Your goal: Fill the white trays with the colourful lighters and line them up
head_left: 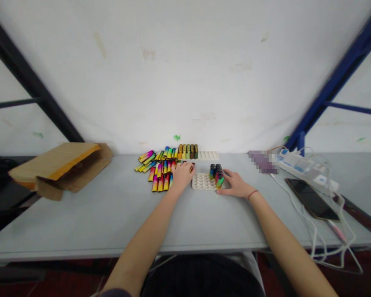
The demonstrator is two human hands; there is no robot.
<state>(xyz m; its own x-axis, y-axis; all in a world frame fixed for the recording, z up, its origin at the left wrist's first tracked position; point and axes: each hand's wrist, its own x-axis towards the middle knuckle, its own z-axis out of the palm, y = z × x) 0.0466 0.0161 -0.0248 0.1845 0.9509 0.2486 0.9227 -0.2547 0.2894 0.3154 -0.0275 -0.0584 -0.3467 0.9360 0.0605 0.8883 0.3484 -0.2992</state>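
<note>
Many shiny rainbow-coloured tubes (pixel 155 184) lie in a loose pile, left of centre on the table. My left hand (pixel 182 175) is at the pile's right side, its fingers curled closed round a tube whose dark end shows by the fingertips. In front of me a white tray (pixel 200 181) with round holes has several dark-topped tubes (pixel 219 178) upright at its right end. My right hand (pixel 236 185) is spread round that end, thumb by the front corner and fingers beside the tubes. Further back, a second white tray (pixel 212 155) has gold-topped tubes (pixel 188 151) standing at its left.
An opened brown cardboard package (pixel 64 165) lies on the left. On the right are a black phone (pixel 312 199), a partly blurred purple device (pixel 264 162), a white power strip (pixel 309 170) and tangled white cables (pixel 313 231). A white wall rises behind the grey table (pixel 204 222).
</note>
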